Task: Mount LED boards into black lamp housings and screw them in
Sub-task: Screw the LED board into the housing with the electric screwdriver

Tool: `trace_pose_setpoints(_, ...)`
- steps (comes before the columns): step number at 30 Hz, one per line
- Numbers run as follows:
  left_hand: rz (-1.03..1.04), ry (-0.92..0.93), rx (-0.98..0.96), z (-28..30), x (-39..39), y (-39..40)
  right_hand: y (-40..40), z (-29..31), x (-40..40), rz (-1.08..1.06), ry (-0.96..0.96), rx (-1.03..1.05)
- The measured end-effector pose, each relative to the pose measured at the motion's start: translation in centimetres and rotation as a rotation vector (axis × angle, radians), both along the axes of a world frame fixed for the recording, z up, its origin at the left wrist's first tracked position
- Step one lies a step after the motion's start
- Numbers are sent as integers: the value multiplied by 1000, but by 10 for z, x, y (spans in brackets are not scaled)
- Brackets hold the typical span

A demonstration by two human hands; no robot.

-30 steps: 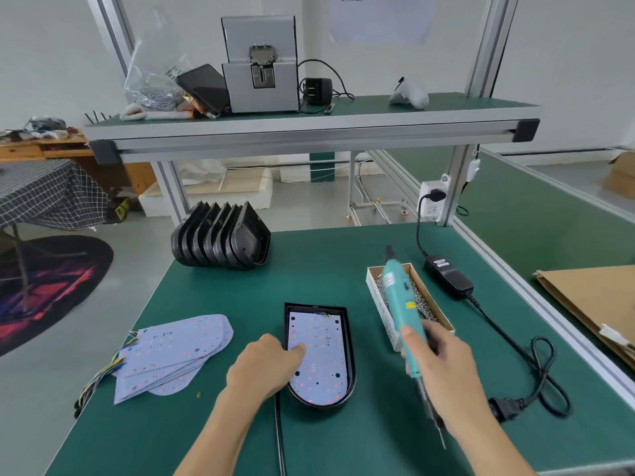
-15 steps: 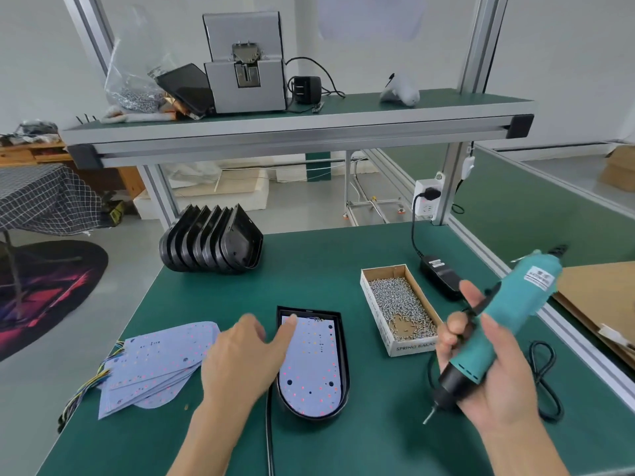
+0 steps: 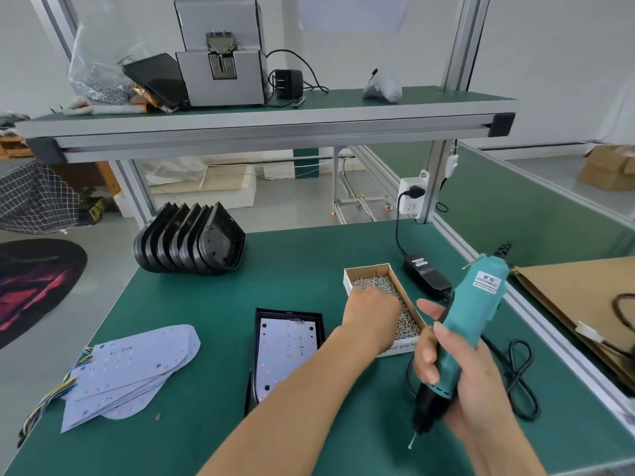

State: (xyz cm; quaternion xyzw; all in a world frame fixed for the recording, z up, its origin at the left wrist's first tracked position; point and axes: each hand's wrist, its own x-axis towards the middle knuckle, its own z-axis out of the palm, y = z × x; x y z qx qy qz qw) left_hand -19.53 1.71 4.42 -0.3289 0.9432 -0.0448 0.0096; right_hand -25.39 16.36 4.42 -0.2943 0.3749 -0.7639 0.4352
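Observation:
A black lamp housing (image 3: 258, 341) lies on the green mat with a white LED board (image 3: 285, 352) seated inside it. My left forearm crosses its lower right corner. My left hand (image 3: 372, 310) reaches down into the cardboard box of screws (image 3: 364, 271); its fingertips are buried among the screws and hidden. My right hand (image 3: 460, 383) grips a teal electric screwdriver (image 3: 481, 304), bit pointing down and to the left above the mat. A pile of spare LED boards (image 3: 130, 372) with coloured wires lies at the left. Several empty black housings (image 3: 192, 243) stand in a row behind.
The screwdriver's power adapter (image 3: 426, 274) and looped black cable (image 3: 522, 376) lie at the right, near the bench's aluminium rail. A brown cardboard sheet (image 3: 577, 297) sits beyond the rail. The upper shelf (image 3: 275, 127) carries a grey screw feeder (image 3: 221, 56) and a bag of screws.
My left hand left the housing and moved right into the screw box. My right hand lifted the screwdriver from beside the box and now holds it tilted, bit down.

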Motion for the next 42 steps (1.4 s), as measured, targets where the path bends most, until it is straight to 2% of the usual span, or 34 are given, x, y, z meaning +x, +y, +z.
trace_pose_setpoints(3,2,-41,-4,-8,-6,-5,1,-1,-2,-15,-5,6)
trace_pose_setpoints(11,0,-7,20,-9,-14,-13,1,-1,0,-47,-3,19)
trace_pose_setpoints(16,-14,26,58,-10,-11,-15,-4,3,3,-41,-99,-8)
trace_pose_setpoints(18,9,200,165,-9,-6,-15,-6,6,3,-44,-128,-27)
trace_pose_setpoints(23,203,951,646,-1,32,-4,-17,17,6,-164,-127,-42)
trace_pose_setpoints(26,227,1187,867,0,62,6,-26,27,8,-197,-126,-79)
trace_pose_setpoints(36,257,1466,1300,-2,135,44,-46,59,25,-172,-317,-249)
trace_pose_setpoints(42,294,1537,1291,3,152,69,-52,66,46,-173,-344,-265)
